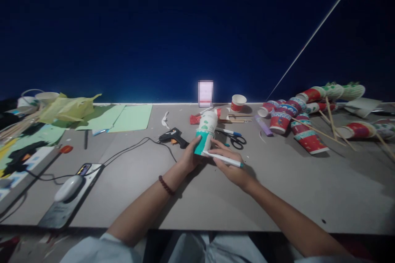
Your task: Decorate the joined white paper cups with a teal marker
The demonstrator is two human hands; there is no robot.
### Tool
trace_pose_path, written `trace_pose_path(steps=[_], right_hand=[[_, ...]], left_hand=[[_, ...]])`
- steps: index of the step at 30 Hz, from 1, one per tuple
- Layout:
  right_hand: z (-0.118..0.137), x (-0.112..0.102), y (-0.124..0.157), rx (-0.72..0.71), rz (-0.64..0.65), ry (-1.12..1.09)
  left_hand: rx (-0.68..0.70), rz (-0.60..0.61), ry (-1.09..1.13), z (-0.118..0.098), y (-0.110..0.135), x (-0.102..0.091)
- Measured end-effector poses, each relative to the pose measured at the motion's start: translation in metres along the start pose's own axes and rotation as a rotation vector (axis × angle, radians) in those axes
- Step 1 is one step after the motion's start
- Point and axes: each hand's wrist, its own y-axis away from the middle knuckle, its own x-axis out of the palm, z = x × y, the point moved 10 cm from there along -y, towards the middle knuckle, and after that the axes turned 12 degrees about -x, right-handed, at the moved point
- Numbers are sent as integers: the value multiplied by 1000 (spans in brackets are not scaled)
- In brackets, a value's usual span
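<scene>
At the frame's centre, a partly teal paper-cup stack (207, 122) is gripped by the left hand (189, 157), apparently steadied for the teal-ended marker (226, 159) pinched in the right hand (233, 170).

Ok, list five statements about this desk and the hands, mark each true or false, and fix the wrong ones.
1. The right hand holds a marker. True.
2. The bracelet is on the right wrist. False: it is on the left wrist.
3. The left hand holds a cup coloured partly teal. True.
4. The glue gun lies to the right of the scissors. False: it lies to their left.
5. The phone lies on top of the white case. False: the case rests on the phone.
</scene>
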Motion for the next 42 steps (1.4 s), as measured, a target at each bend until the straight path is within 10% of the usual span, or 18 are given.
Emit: trace_pose_path(steps=[42], right_hand=[[-6, 1, 1, 48, -8, -92]], left_hand=[[10, 56, 45, -2, 3, 8]])
